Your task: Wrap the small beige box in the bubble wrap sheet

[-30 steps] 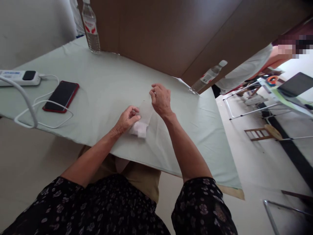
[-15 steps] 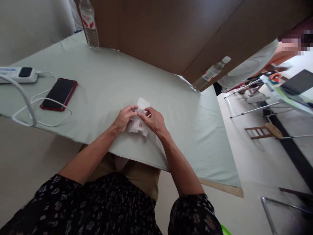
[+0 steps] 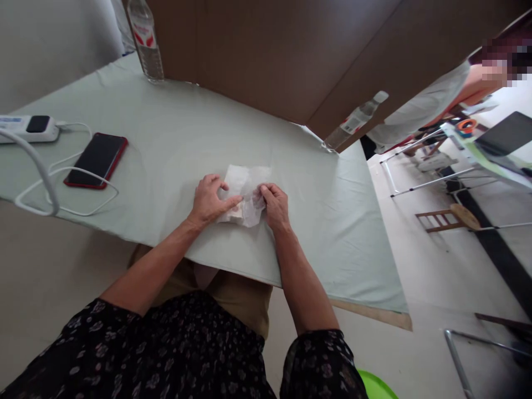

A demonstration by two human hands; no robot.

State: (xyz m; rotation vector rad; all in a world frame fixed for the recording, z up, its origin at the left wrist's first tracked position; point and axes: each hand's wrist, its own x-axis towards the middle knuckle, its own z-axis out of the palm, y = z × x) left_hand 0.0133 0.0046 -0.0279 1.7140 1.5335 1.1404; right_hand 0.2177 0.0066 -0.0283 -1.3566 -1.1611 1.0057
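A sheet of thin, see-through white wrapping point(image 3: 251, 212) lies partly unfolded on the cloth-covered table in front of me. Under or in it, near my left thumb, is a small pale pinkish-beige item point(image 3: 237, 211), too blurred to name. My left hand point(image 3: 210, 200) rests at the wrapping's left side, thumb stretched across it and fingers apart. At the opposite side, my right hand point(image 3: 274, 204) pinches the edge of the wrapping between thumb and fingers. A flat white piece point(image 3: 236, 176) shows at the far end, beyond my hands.
To the left lie a phone point(image 3: 97, 160) in a red case, a white cable point(image 3: 45, 180) and a power strip point(image 3: 31, 128). A large cardboard sheet point(image 3: 257, 61) stands behind, with two plastic bottles point(image 3: 150, 55) beside it. A person sits at the far right.
My hands have moved apart. The right hand has drawn the wrapping's edge out to the right, so the sheet is spread wider. My left thumb has lowered over the small item.
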